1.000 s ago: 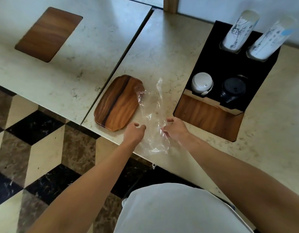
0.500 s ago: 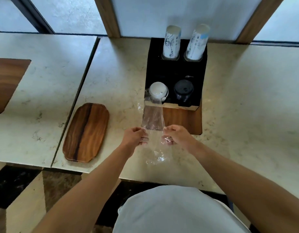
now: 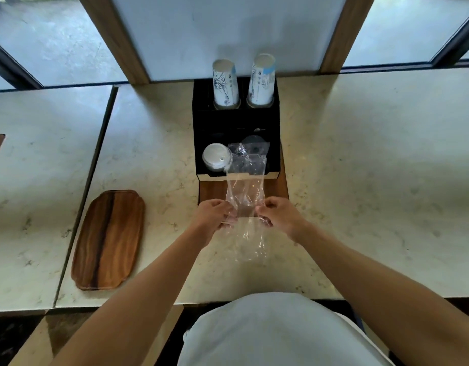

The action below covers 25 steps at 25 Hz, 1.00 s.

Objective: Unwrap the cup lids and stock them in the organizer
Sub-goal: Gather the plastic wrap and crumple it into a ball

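While the clear plastic wrapper [image 3: 246, 207] is held up above the counter [image 3: 360, 180], it is pinched at its two side edges: the left edge by the curled fingers of the left hand [image 3: 214, 215], the right edge by those of the right hand [image 3: 277, 215]. The two hands are set close together, with only the width of the wrapper between them. The wrapper is seen stretched upward in front of the black organizer [image 3: 236, 122], and its lower end hangs loose below the hands. No lids can be made out inside it.

A stack of white lids [image 3: 216, 157] is seated in the front left compartment of the organizer. A stack of black lids [image 3: 254, 143] is seen in the front right compartment, partly veiled by the wrapper. Two stacks of paper cups are stood inverted in the rear compartments, the left stack [image 3: 225, 83] just beside the right stack [image 3: 262, 80]. The organizer is placed against the wall panel [image 3: 228, 30], on a wooden inlay [image 3: 212, 190] in the counter.

A wooden tray [image 3: 109, 239] is lying flat on the counter, well to the left of the hands.
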Motion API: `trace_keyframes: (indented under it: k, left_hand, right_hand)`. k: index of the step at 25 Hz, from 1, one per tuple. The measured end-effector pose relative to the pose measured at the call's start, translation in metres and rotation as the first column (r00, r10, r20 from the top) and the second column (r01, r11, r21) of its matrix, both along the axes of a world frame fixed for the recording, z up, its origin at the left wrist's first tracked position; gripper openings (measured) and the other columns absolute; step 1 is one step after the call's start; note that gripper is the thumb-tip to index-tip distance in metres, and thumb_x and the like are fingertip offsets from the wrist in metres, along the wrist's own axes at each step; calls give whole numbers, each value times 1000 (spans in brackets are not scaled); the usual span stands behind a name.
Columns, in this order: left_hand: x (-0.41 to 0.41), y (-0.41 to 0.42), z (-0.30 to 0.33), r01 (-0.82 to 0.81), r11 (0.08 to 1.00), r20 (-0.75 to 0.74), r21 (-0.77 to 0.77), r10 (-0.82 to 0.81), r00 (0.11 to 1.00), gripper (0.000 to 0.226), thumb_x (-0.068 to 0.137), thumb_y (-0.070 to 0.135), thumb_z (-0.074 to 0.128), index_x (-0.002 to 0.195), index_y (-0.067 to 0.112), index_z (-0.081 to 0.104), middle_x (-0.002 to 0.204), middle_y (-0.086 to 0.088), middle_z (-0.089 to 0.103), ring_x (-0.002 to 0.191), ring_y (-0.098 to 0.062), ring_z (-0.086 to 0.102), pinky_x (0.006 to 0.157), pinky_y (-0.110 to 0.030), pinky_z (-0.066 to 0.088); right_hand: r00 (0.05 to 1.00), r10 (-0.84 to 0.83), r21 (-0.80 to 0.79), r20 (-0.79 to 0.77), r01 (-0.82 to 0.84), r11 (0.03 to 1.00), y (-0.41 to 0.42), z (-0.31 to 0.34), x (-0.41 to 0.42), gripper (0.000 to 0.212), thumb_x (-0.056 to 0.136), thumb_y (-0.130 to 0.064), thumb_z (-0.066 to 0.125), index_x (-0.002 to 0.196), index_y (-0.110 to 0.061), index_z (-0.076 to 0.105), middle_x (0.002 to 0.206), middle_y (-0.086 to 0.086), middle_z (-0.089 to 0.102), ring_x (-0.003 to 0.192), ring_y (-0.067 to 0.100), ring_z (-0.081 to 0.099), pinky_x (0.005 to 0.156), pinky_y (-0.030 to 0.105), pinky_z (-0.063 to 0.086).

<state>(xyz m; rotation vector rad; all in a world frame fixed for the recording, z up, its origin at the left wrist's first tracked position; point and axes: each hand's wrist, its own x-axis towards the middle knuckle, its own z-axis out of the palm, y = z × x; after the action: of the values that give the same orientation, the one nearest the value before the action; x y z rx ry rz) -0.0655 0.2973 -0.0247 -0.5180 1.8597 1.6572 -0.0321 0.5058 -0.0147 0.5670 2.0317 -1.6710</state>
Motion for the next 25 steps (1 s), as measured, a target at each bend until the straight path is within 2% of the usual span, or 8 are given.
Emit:
trace_keyframes:
  k: [5, 9, 12, 16, 18, 20, 22, 25]
  left_hand:
    - [-3, 8, 8, -60, 998, 30, 15, 59, 998, 14, 100, 4, 54, 103, -3, 66, 71, -13, 72, 56, -23, 69, 53, -35, 58]
    - [-2, 2, 9, -141, 985, 104, 95, 131, 986, 20, 99, -2, 49, 109, 2, 66, 76, -13, 68, 55, -22, 58, 52, -34, 55]
    - [-2, 1, 12, -217, 961, 165, 170, 189, 968, 29, 96, -10, 43, 110, 1, 66, 76, -15, 66, 58, -23, 56, 55, -34, 50]
    - [-3, 0, 17, -347, 876, 344, 335, 229, 911, 39, 97, -10, 37, 112, 0, 72, 105, -23, 74, 83, -28, 69, 66, -36, 61]
    - [-1, -2, 20, -376, 844, 407, 383, 211, 889, 42, 96, -8, 35, 107, 1, 74, 105, -22, 73, 81, -28, 66, 65, -37, 62]
    - [0, -3, 20, -386, 824, 436, 415, 192, 879, 49, 91, -12, 28, 119, -3, 68, 112, -23, 67, 83, -27, 59, 77, -41, 58]
    - [1, -5, 18, -328, 832, 416, 447, 131, 900, 61, 84, -21, 27, 135, -6, 58, 124, -25, 58, 97, -30, 55, 92, -42, 55]
    - [2, -6, 17, -163, 878, 321, 451, 12, 947, 57, 85, -27, 49, 135, -3, 60, 133, -24, 65, 111, -34, 67, 90, -46, 62]
  right_hand:
    - [999, -40, -99, -3, 39, 994, 14, 0, 2, 15, 95, -21, 67, 93, -9, 75, 72, 3, 73, 61, 12, 61, 57, 23, 50]
    - [995, -97, -234, 28, 101, 967, 22, 1, 2, 17, 97, -13, 62, 98, -16, 79, 71, 9, 71, 58, 14, 60, 61, 30, 46]
    - [985, -156, -362, 76, 173, 916, 21, 1, 0, 30, 96, -2, 56, 108, -17, 78, 77, 14, 67, 54, 15, 56, 59, 30, 44]
    - [955, -236, -565, 179, 296, 770, 19, 3, -3, 37, 95, 4, 48, 114, -10, 76, 96, 15, 67, 62, 17, 61, 60, 31, 54]
    - [945, -237, -624, 224, 326, 710, 22, 3, -4, 34, 93, 3, 47, 100, -5, 79, 101, 19, 68, 81, 27, 66, 85, 44, 56]
    - [934, -226, -677, 276, 356, 644, 27, 0, -5, 36, 86, 4, 45, 104, 1, 76, 109, 25, 67, 101, 37, 61, 107, 54, 43]
    - [937, -188, -738, 295, 349, 578, 31, -2, -5, 49, 78, 11, 40, 118, 4, 69, 118, 25, 68, 109, 38, 63, 100, 50, 51]
    - [964, -128, -716, 235, 260, 648, 34, -5, -2, 54, 76, 16, 58, 127, -2, 63, 118, 17, 69, 100, 26, 66, 83, 36, 53]
